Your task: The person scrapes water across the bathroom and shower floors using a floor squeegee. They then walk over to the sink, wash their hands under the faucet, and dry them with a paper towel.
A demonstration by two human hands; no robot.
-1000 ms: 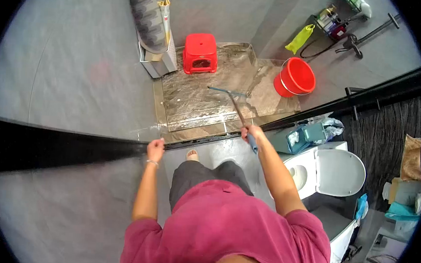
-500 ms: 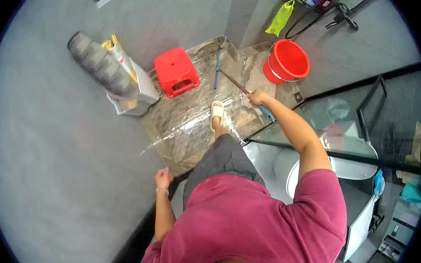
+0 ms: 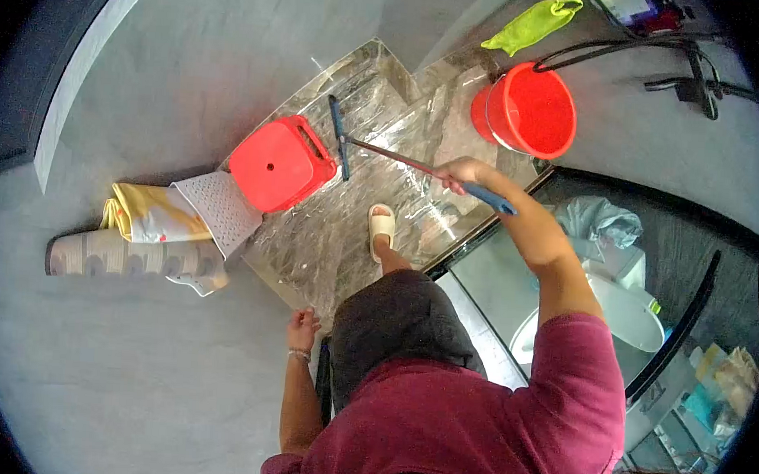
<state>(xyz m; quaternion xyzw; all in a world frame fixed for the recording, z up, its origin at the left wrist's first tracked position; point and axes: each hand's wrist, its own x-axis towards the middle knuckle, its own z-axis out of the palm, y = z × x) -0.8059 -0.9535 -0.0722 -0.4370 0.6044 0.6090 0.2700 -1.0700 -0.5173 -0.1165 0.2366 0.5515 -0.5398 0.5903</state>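
Observation:
My right hand (image 3: pixel 463 174) is wrapped round the pole of a floor squeegee (image 3: pixel 393 154). The blue grip at the pole's near end lies along my forearm. Its dark blue blade (image 3: pixel 335 117) rests on the wet, shiny tiled floor (image 3: pixel 309 259), just right of a red plastic stool (image 3: pixel 271 163). My left hand (image 3: pixel 304 323) hangs low at my side beside the grey wall, fingers loosely bent and slightly apart, holding nothing. A foot in a cream slipper (image 3: pixel 381 228) stands on the floor between the hands.
A red bucket (image 3: pixel 526 111) stands in the right corner, below a green cloth (image 3: pixel 536 25) and a shower hose (image 3: pixel 634 48). Left of the stool are a white perforated basket (image 3: pixel 216 205) and a rolled mat (image 3: pixel 126 255). A glass partition and white toilet (image 3: pixel 622 313) are on the right.
The squeegee blade has moved left, close to the stool, with its pole now lying more sideways. The view has turned and shifted. My left hand's fingers have loosened a little.

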